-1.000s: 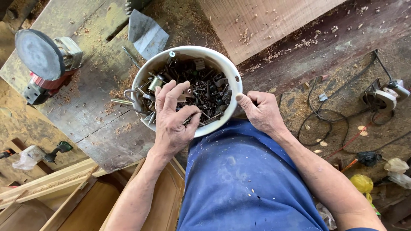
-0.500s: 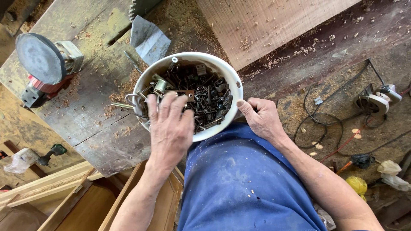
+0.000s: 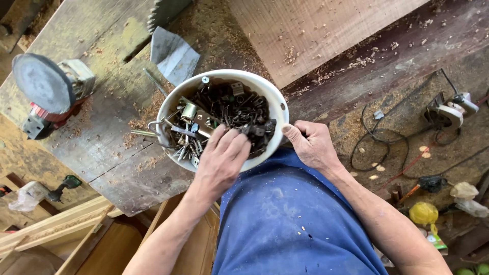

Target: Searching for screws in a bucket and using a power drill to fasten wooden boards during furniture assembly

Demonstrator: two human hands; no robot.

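Observation:
A white bowl [image 3: 279,107] full of dark screws, nails and small metal fittings [image 3: 229,109] rests on my blue-clad lap at the edge of a wooden workbench. My left hand [image 3: 221,160] reaches into the bowl from the near side, fingers bent down into the screws; whether it grips any is hidden. My right hand [image 3: 310,145] clasps the bowl's right rim, thumb on the edge.
A disc sander [image 3: 48,91] lies on the bench [image 3: 102,147] at left, with a folded grey paper [image 3: 173,53] and a long screw behind the bowl. A wide plank [image 3: 316,30] lies at top. Cables and a power tool [image 3: 451,109] lie on the sawdust-strewn floor at right.
My left hand has slid from the bowl's middle toward its near rim, fingers curling into the screws. The right hand stays on the rim.

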